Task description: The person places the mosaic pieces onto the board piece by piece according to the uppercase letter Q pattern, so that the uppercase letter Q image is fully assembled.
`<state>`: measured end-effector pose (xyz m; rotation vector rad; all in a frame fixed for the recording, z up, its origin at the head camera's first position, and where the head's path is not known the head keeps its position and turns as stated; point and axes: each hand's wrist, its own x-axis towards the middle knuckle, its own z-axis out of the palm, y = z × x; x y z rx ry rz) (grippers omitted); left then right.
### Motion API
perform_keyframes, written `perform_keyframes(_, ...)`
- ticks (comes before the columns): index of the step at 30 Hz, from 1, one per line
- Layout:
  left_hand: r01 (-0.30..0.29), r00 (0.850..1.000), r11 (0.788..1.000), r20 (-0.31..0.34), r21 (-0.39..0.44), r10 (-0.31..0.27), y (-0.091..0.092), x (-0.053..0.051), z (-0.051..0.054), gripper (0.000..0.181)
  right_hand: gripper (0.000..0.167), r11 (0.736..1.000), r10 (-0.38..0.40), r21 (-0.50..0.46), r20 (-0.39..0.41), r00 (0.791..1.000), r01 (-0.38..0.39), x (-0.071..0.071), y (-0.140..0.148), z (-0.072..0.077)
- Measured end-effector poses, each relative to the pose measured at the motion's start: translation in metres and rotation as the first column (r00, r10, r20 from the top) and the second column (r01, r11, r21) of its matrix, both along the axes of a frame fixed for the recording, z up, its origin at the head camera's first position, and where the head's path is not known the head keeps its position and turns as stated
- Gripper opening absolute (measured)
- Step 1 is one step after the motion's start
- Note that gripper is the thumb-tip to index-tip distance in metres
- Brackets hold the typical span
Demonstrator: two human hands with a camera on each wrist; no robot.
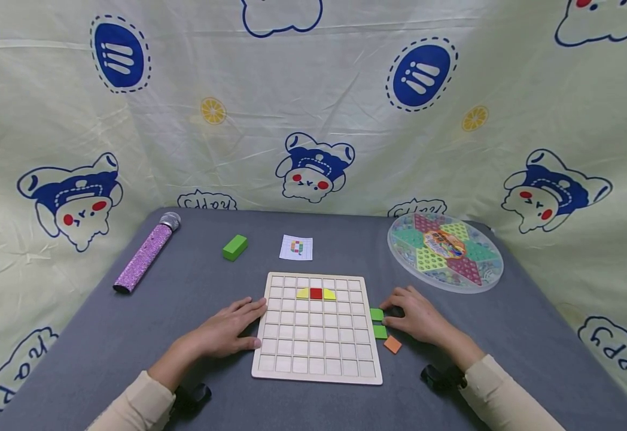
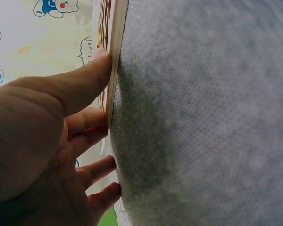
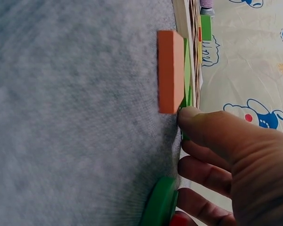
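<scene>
A square wooden grid board lies on the table, with a red square tile between two yellow tiles in an upper row. My left hand rests against the board's left edge, fingers stretched out and thumb apart. Beyond the right edge, my right hand pinches the upper green tile between thumb and index finger. Just below lies a second green tile. An orange tile sits near it, close to the right thumb in the right wrist view. The right fingertips partly hide the upper green tile.
A glittery purple microphone lies at the left. Behind the board are a green block and a small pattern card. A round, colourful game box stands at the back right. A printed cloth hangs behind the table.
</scene>
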<state>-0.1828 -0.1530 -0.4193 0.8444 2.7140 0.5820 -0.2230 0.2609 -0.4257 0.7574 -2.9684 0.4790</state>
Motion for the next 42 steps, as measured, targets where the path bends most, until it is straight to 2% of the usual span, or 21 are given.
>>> perform_keyframes(8, -0.002, 1.0, 1.0, -0.001, -0.003, 0.002, 0.0, -0.001, -0.002, 0.07, 0.02, 1.0, -0.022, -0.004, -0.001, 1.0, 0.022, 0.0, 0.002, 0.001)
perform_keyframes(17, -0.013, 1.0, 1.0, 0.01, -0.001, 0.013, 0.001, -0.001, 0.0, 0.07, 0.023, 0.997, -0.064, -0.046, -0.003, 0.998, 0.064, 0.0, 0.0, 0.013)
perform_keyframes(30, -0.013, 1.0, 1.0, 0.02, -0.003, 0.013, 0.001, -0.001, 0.002, 0.071, 0.023, 0.994, -0.028, -0.108, -0.044, 0.999, 0.023, 0.001, -0.015, 0.02)
perform_keyframes(42, 0.0, 1.0, 1.0, 0.004, 0.006, 0.0, 0.0, 0.0, 0.0, 0.07, 0.023, 0.995, 0.022, -0.098, -0.056, 0.998, -0.027, -0.001, -0.044, 0.024)
